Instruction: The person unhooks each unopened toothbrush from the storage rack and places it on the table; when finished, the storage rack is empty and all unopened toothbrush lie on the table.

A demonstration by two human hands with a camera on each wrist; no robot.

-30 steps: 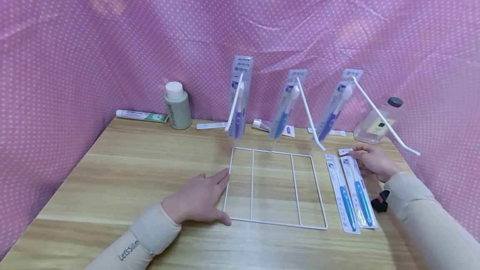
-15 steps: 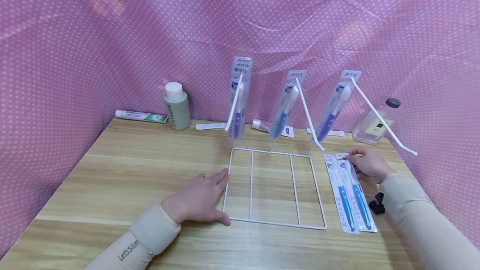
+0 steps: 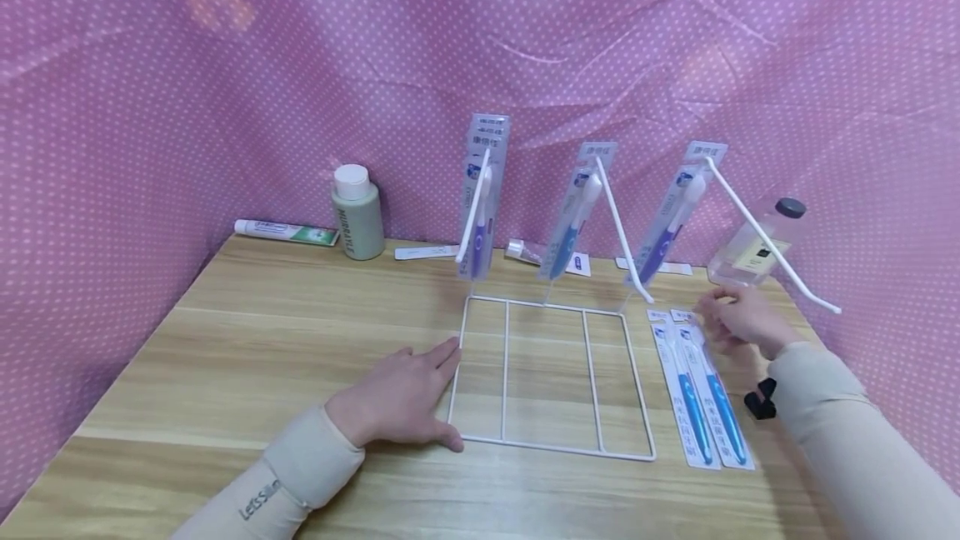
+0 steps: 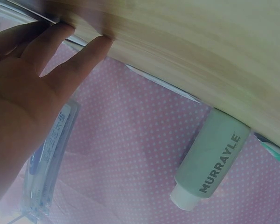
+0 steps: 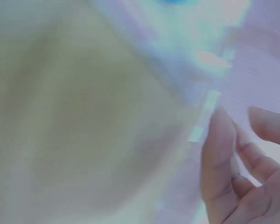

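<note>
Wooden table (image 3: 262,357): three hanging toothbrush packs (image 3: 480,198), two flat (image 3: 701,390).

Green bottle (image 4: 206,164) label: "MURRAYLE". Left sleeve (image 3: 258,498) cuff: "LetsSlim", roughly. Toothbrush packs (image 3: 481,190) right of bottle: print too small to read.

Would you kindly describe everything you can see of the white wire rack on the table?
The white wire rack looks like thin coated metal. Its rectangular base lies flat on the wooden table, split by two bars into three long cells. Three long hook arms rise from its far edge, each carrying packaged toothbrushes. The left hand rests flat against the base's left side, thumb at its near left corner. Two more toothbrush packs lie beside its right edge.
</note>
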